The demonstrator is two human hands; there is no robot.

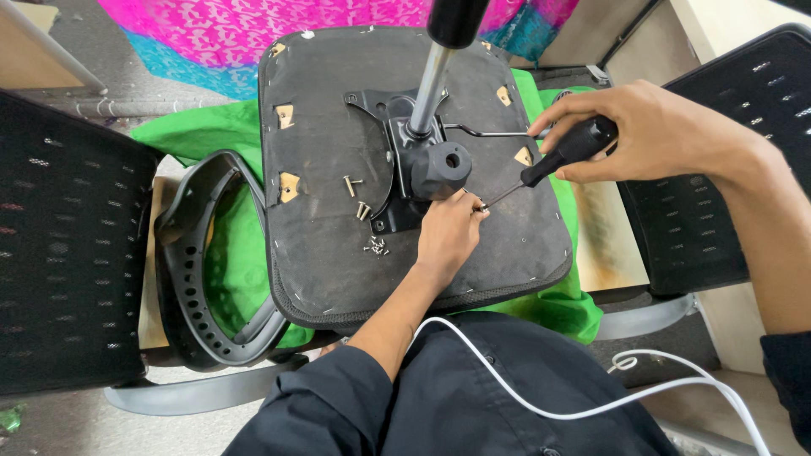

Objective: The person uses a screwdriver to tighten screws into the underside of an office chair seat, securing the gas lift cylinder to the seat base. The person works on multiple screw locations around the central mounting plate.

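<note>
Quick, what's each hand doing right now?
Left hand: fingers pinched at the metal tip of the screwdriver, on the upturned black chair seat; what it pinches cannot be told.
Right hand: closed around the black-handled screwdriver.

Gripping a black-handled screwdriver (564, 152) in right hand (650, 131), steadying its tip with left hand (448, 232) on upturned chair seat (338, 245), near loose screws (363, 211).

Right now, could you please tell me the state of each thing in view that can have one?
Seat pan: upside down, mechanism up.
Screwdriver: gripped by right hand, tip at the plate.
Left hand: pinching at the screwdriver tip.
Loose screws: out, lying on the seat.
Armrest: detached, lying beside.
</note>
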